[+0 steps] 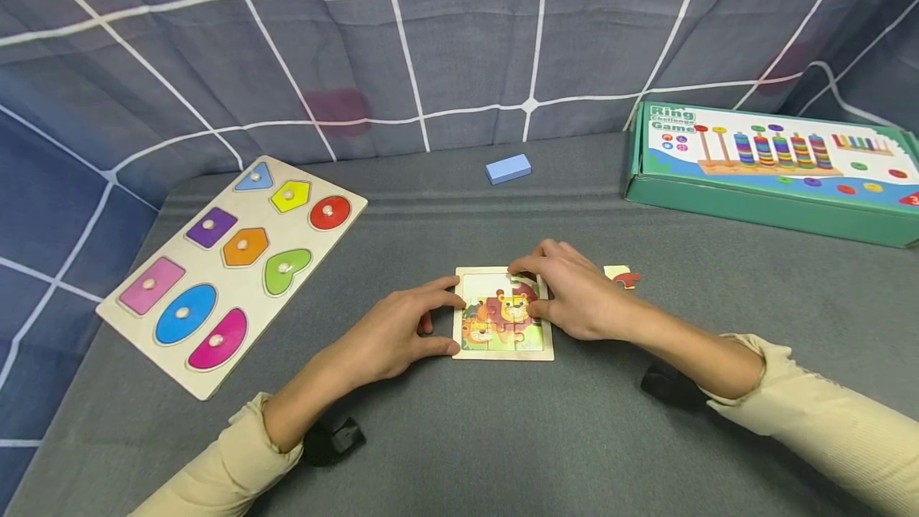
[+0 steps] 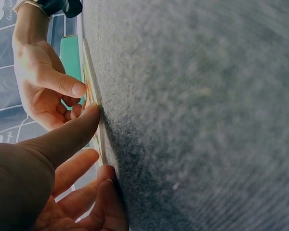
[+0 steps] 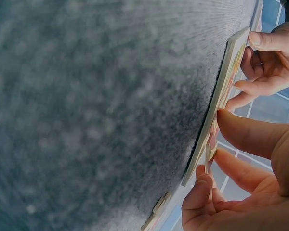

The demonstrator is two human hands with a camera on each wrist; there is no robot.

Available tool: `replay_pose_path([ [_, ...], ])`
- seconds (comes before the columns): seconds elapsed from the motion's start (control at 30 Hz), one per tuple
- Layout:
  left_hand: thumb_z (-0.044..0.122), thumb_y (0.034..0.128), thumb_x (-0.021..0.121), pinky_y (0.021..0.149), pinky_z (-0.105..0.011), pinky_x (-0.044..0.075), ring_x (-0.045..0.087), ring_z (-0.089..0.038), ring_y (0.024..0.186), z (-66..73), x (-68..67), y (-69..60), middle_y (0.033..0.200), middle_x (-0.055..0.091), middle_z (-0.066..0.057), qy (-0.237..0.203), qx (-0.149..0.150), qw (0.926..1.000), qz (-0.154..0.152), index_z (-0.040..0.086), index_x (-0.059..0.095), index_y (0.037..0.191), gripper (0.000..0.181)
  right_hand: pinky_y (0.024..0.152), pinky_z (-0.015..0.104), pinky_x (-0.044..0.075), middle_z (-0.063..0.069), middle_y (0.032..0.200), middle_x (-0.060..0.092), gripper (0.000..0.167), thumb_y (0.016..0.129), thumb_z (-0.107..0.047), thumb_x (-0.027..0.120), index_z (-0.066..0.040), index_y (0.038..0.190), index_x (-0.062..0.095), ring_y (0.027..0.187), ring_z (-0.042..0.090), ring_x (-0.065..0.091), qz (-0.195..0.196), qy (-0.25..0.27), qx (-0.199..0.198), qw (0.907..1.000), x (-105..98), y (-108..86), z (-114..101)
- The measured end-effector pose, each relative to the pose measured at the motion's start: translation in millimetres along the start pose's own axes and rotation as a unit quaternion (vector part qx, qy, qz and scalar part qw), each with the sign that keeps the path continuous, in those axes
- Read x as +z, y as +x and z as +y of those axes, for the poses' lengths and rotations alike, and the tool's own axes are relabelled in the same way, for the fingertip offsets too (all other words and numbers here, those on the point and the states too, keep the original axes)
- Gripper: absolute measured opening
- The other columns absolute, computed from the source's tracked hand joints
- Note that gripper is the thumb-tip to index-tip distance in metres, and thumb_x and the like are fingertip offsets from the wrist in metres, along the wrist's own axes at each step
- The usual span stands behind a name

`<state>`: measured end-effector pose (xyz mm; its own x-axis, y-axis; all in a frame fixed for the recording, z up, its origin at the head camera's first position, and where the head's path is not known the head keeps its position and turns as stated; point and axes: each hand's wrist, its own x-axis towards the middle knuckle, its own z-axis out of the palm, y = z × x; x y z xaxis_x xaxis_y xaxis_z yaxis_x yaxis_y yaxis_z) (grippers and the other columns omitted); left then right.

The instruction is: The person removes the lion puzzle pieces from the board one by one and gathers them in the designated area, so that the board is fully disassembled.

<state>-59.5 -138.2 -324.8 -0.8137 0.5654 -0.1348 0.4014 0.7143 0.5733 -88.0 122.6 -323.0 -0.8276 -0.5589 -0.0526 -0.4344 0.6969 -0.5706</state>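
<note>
My left hand (image 1: 391, 333), fingers spread, is steadying the puzzle tray (image 1: 502, 355); my right hand (image 1: 577, 294) is pinching a piece (image 3: 208, 158), probably needing flattening in.

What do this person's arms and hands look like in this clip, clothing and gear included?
The left sleeve and right sleeve are cream or pale beige, with fine ribbing visible on the right one and rumpled cuffs. The left hand and right hand are gloveless, with no rings visible. A small black device shows at the left wrist and a similar dark one at the right.
</note>
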Motion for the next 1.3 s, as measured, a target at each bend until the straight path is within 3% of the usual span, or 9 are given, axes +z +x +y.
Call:
replay_pose_path([
  [0.6,0.023,0.0828,0.082,0.066,-0.028,0.041,0.048,-0.006,0.069,0.0,-0.3,0.1,0.15,0.045,-0.009,-0.003,-0.004,1.0,0.0,0.009,0.064,0.127,0.05,0.077,0.037,0.039,0.005,0.102,0.056,0.035,0.088,0.002,0.068,-0.002,0.123,0.067,0.093,0.022,0.048,0.022,-0.041,-0.021,0.9987,3,0.6,0],
  [0.93,0.023,0.0825,0.082,0.065,-0.027,0.041,0.048,-0.006,0.069,-0.4,-0.1,0.1,0.15,0.045,-0.008,0.001,-0.001,1.0,0.001,0.009,0.065,0.127,0.049,0.076,0.038,0.039,0.006,0.105,0.058,0.035,0.09,-0.002,0.069,-0.001,0.125,0.065,0.094,0.022,0.05,0.027,-0.008,-0.014,0.9995,-1,-1.1,2],
  [1.3,0.023,0.0819,0.083,0.066,-0.027,0.042,0.048,-0.006,0.07,-1.1,-0.2,0.3,0.15,0.045,-0.009,-0.002,0.001,1.0,0.002,0.009,0.065,0.126,0.049,0.076,0.038,0.036,0.008,0.105,0.055,0.033,0.09,-0.004,0.07,-0.001,0.123,0.068,0.092,0.024,0.047,0.059,0.017,-0.017,0.9979,-7,-4.3,3],
])
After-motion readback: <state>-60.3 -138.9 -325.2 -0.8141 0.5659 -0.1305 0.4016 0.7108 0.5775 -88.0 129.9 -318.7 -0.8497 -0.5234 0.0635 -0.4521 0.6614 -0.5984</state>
